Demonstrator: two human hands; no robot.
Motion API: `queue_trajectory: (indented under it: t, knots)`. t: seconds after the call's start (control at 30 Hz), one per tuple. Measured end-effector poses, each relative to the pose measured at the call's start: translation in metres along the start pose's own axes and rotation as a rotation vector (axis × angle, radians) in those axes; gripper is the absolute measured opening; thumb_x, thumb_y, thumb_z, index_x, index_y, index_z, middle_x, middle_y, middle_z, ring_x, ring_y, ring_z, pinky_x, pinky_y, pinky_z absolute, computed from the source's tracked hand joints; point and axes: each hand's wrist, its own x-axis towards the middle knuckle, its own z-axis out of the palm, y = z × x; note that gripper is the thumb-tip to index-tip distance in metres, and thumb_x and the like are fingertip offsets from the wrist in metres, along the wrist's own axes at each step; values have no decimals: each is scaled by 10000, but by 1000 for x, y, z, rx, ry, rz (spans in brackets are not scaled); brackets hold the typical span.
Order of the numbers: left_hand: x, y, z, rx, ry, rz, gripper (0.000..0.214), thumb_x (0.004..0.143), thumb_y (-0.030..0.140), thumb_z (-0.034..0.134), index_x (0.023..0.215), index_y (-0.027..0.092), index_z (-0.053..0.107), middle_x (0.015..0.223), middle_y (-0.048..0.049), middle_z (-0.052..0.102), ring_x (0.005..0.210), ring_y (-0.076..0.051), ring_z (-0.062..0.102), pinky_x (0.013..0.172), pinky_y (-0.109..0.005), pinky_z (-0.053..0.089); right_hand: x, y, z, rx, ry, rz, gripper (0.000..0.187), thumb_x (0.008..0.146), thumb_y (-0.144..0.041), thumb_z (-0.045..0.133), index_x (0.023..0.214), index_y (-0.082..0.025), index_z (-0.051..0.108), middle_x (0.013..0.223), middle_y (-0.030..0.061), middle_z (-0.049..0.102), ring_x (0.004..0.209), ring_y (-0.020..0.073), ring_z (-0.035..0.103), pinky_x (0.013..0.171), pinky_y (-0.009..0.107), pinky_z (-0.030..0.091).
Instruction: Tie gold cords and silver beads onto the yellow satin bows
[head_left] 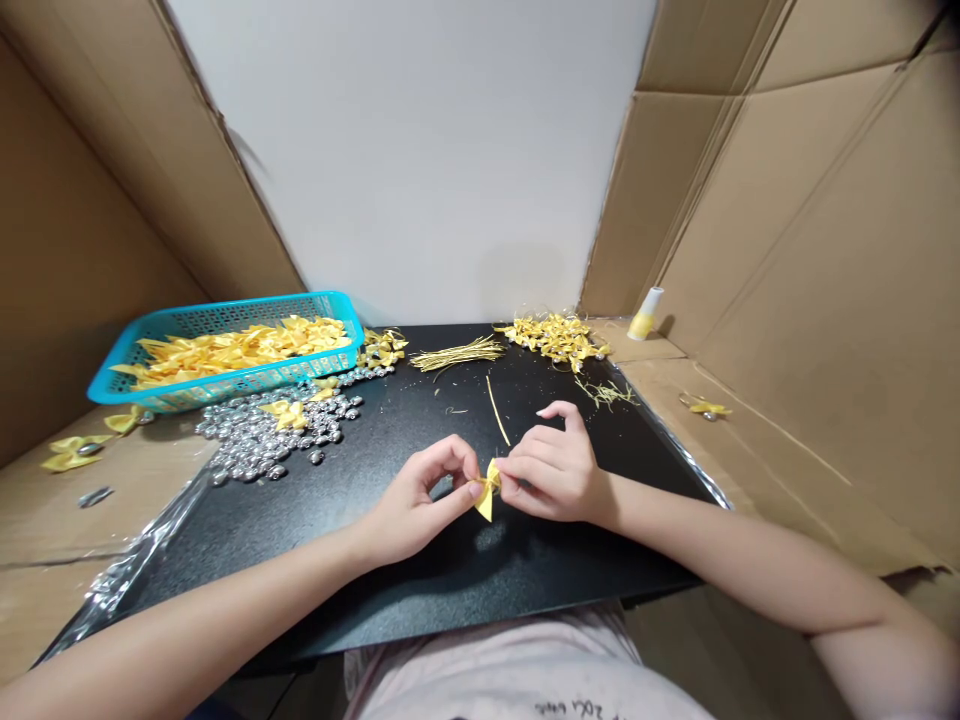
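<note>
A small yellow ribbon bow (487, 492) hangs just above the black tabletop (420, 570), pinched from both sides. My left hand (420, 500) grips its left side with thumb and forefinger, fingers curled. My right hand (551, 468) pinches the right side, its other fingers bent above. A loose gold wire tie (497, 410) lies on the black surface just beyond my hands.
A turquoise basket (225, 385) of yellow ribbon pieces stands at the back left. Silver beads (262, 435) are heaped beside it. A bundle of gold wire ties (457, 354), a pile of finished bows (559, 340) and a small yellow-white spool (646, 314) lie at the back. Cardboard walls flank both sides.
</note>
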Motion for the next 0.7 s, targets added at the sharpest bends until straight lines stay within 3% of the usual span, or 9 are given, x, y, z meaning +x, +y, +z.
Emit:
queue_trajectory:
  t: [0.2,0.53,0.7]
  knots:
    - [-2,3,2,74,-4,63,121,914,256,563,840,176,512,747,16,528,689,-105,500,677,-238,435,-1,-1,-1,12,26,16,93,773,-143,621,766,-216,565,620,-82,676,529,85,583,844,392,326]
    - [-3,4,2,288,32,315,122,857,87,574,861,196,518,756,-2,600,687,-112,525,670,-232,451,-3,1,2,43,23,37,104,747,-184,605,835,-216,560,693,-59,695,588,106,595,852,410,325]
    - [-5,4,3,272,36,308,108,857,97,581,853,194,534,764,1,598,697,-112,524,685,-234,435,-2,-3,2,110,50,85,99,716,-162,573,777,-206,509,676,-54,677,580,112,595,850,411,327]
